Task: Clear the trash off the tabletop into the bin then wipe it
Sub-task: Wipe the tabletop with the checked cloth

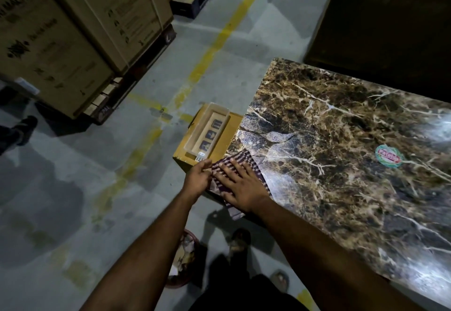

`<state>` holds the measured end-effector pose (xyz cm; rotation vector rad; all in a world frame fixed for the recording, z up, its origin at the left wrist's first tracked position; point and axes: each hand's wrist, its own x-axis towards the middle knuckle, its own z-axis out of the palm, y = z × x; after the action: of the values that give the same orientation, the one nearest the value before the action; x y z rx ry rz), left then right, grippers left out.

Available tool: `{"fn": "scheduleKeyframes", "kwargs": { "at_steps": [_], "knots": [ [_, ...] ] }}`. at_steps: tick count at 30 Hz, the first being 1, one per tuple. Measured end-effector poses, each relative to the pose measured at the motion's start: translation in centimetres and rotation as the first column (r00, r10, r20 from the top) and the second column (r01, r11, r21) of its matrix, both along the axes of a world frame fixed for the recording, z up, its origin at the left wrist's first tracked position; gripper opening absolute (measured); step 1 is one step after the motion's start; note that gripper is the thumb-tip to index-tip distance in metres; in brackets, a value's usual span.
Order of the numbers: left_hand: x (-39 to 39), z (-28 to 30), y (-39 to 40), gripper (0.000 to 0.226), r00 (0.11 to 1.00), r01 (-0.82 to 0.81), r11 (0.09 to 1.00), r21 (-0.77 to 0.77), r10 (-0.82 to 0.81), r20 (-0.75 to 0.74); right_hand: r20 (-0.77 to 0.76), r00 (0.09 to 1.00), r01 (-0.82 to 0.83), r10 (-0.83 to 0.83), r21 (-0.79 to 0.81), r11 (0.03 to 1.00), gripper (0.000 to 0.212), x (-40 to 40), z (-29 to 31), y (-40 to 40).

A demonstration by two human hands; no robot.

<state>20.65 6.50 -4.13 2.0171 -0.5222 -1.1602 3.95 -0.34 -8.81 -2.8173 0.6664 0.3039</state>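
A striped purple-and-white cloth [246, 158] lies on the near left corner of the brown marble-patterned tabletop [341, 144], part of it hanging over the edge. My right hand [240, 181] presses flat on the cloth with straight, spread fingers. My left hand [199, 176] is just off the table's left edge, fingers relaxed and touching the cloth's edge. A reddish bin [183, 259] holding crumpled trash stands on the floor below, between my arms. A round red-and-green sticker [388, 157] sits on the tabletop further right.
A yellow cardboard box [219, 139] with a clear tray on top stands against the table's left end. Large cartons on pallets [73, 29] fill the back left. Another person's foot [26, 126] is at the left edge. My own feet [240, 240] stand by the bin.
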Motion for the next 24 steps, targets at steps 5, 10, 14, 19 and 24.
{"fn": "scheduleKeyframes", "kwargs": {
  "at_steps": [5, 10, 14, 19, 24],
  "knots": [
    [0.6, -0.9, 0.6, 0.037, 0.977, -0.113, 0.993, 0.034, 0.117, -0.18, -0.004, 0.999, -0.031, 0.032, 0.017, 0.999, 0.065, 0.7, 0.4, 0.5],
    [1.4, -1.3, 0.9, 0.033, 0.971, -0.086, 0.991, 0.099, 0.106, -0.212, -0.013, 0.998, -0.059, 0.059, 0.009, 0.998, 0.065, 0.9, 0.3, 1.5],
    [1.1, -0.5, 0.6, 0.026, 0.964, -0.112, 0.988, 0.109, 0.135, -0.23, -0.013, 0.991, -0.136, 0.136, 0.002, 0.991, 0.065, 0.0, 0.1, 0.9],
    [0.5, -0.6, -0.2, 0.025, 0.983, -0.053, 0.996, 0.077, 0.066, -0.17, -0.019, 0.971, -0.241, 0.24, -0.025, 0.97, 0.066, -2.9, -0.1, -0.3],
    [-1.8, -2.0, 0.1, 0.032, 0.943, 0.22, 0.971, 0.099, -0.237, 0.235, -0.014, 0.977, -0.211, 0.211, -0.064, 0.975, 0.069, -8.0, -0.3, 0.2]
  ]
}}
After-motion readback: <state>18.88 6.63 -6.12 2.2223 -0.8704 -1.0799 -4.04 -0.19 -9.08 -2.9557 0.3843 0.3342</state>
